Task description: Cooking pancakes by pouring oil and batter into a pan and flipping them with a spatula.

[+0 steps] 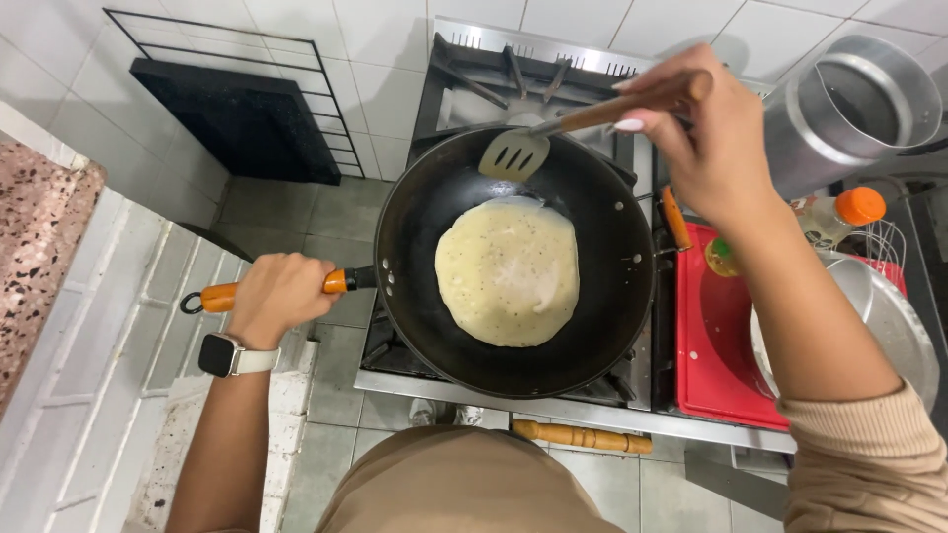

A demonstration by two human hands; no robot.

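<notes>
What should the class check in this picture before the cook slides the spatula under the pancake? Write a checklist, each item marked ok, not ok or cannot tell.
1. Left hand grips the pan handle: ok.
2. Right hand holds the spatula by its wooden handle: ok.
3. Spatula blade is under the pancake: not ok, it hovers above the far edge.
4. Pancake lies flat and whole in the pan: ok.
5. Underside is browned: cannot tell.
6. Burner is lit: cannot tell, the pan hides it.
</notes>
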